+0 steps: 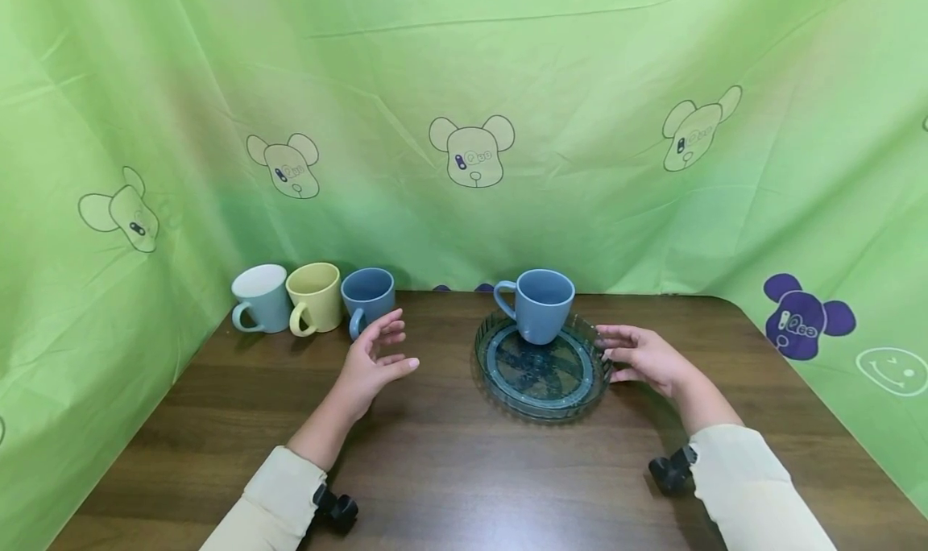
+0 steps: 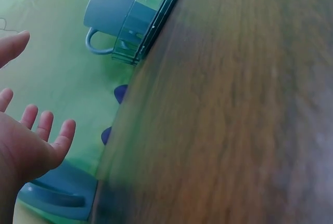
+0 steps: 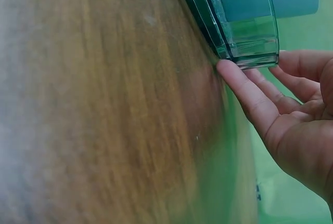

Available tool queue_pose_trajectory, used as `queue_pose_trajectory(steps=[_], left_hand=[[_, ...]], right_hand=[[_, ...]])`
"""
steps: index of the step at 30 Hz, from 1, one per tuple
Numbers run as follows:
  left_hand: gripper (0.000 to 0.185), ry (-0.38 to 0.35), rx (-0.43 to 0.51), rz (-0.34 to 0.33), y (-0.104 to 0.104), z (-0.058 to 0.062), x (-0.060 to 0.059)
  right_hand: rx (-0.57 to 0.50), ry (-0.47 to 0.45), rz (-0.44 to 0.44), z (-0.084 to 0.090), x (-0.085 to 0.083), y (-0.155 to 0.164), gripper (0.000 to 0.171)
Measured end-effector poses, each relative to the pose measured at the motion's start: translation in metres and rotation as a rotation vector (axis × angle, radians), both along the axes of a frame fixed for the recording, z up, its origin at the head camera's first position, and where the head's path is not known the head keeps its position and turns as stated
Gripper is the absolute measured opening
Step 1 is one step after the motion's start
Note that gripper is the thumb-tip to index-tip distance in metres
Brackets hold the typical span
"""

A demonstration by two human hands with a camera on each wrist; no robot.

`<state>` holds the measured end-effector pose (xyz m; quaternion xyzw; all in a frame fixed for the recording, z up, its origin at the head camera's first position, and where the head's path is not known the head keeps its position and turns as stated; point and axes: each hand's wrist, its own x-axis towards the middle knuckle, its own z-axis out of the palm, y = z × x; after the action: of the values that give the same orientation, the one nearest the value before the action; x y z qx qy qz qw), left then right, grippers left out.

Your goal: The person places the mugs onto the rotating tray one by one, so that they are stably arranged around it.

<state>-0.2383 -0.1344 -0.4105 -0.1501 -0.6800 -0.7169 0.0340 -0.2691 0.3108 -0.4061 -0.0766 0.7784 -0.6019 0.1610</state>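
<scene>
A person's right hand [image 1: 645, 359] rests at the right edge of a round glass dish [image 1: 507, 390] on a dark wooden table [image 1: 449, 470], its fingers [image 3: 244, 86] held straight and loosely spread, with at least one fingertip touching the ribbed wall of the dish where it meets the wood. The hand grips nothing. The left hand [image 1: 371, 363] hovers just above the table to the left of the dish, well apart from it, palm turned inward and fingers relaxed and fanned, holding nothing; the left wrist view shows its fingers [image 2: 44, 125] spread in open air.

A blue mug [image 1: 538, 304] stands upright inside the dish, toward its far rim, with the handle pointing left. The dish itself is tinted blue-green, with a patterned base.

Just beyond the left hand, a second blue mug [image 1: 367, 297] stands nearest to its fingertips, though whether they touch cannot be told. Beside it, further left in a row along the back of the table, stand a yellow mug [image 1: 316, 297] and a white mug [image 1: 261, 297], all with handles facing forward and left.

Both arms wear pale cream sleeves [image 1: 754, 486], each with a small black mount at the wrist. A green cloth [image 1: 580, 92] printed with cartoon bear heads hangs behind and around the table.
</scene>
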Motion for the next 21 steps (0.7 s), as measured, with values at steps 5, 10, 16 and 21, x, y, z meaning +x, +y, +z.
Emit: queue_pose_trajectory(steps=[5, 10, 16, 21], left_hand=[[0.077, -0.006, 0.015, 0.007, -0.007, 0.0, 0.006], [0.078, -0.009, 0.008, 0.014, -0.014, -0.003, 0.01], [0.078, -0.017, -0.009, 0.037, -0.024, -0.005, 0.017], [0.075, -0.019, 0.002, 0.089, -0.031, -0.007, 0.022]], right_hand=[[-0.023, 0.007, -0.023, -0.002, 0.004, -0.002, 0.058], [-0.07, 0.0, -0.047, -0.003, 0.008, -0.003, 0.062], [-0.113, -0.034, -0.068, -0.003, 0.013, -0.002, 0.068], [-0.129, -0.06, -0.088, -0.003, 0.016, -0.003, 0.071]])
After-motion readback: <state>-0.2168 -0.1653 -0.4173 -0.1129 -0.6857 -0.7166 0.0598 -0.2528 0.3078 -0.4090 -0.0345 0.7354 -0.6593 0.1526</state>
